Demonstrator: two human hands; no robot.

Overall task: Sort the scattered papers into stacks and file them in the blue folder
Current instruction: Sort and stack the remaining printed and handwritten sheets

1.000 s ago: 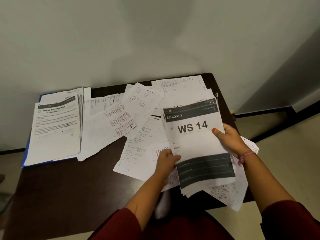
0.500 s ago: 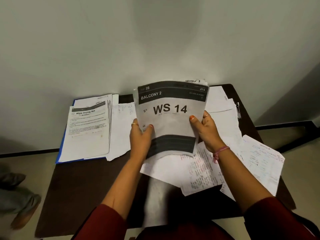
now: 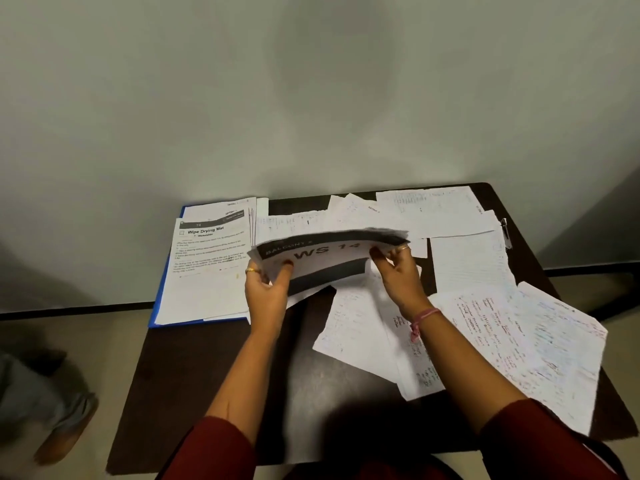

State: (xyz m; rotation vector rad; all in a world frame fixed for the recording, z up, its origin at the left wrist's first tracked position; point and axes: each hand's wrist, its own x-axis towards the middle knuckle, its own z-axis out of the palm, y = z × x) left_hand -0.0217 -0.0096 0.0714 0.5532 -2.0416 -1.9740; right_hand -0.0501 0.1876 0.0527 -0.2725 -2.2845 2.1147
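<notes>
A blue folder [image 3: 156, 299] lies open at the back left of the dark desk [image 3: 214, 375], only its blue edge showing along the left and near sides, and on it rests a neat stack of printed sheets [image 3: 204, 278] whose top page is headed "Wipe Drying Mat". Just right of that stack, above the middle of the desk, both hands hold a bundle of printed pages [image 3: 329, 258] marked "BALCONY 2" and "WS 14", tilted nearly flat with its far edge raised. The left hand [image 3: 266, 289] grips the bundle's left side, fingers curled under and thumb on top; the right hand [image 3: 398, 271] pinches its right side between thumb and fingers. Loose handwritten papers [image 3: 519, 334] lie scattered over the right half of the desk, overlapping one another, some hanging past the near right edge, with more lined sheets [image 3: 433, 213] along the back. The desk stands against a plain pale wall [image 3: 311, 98], with a dark skirting strip at the floor on either side.
</notes>
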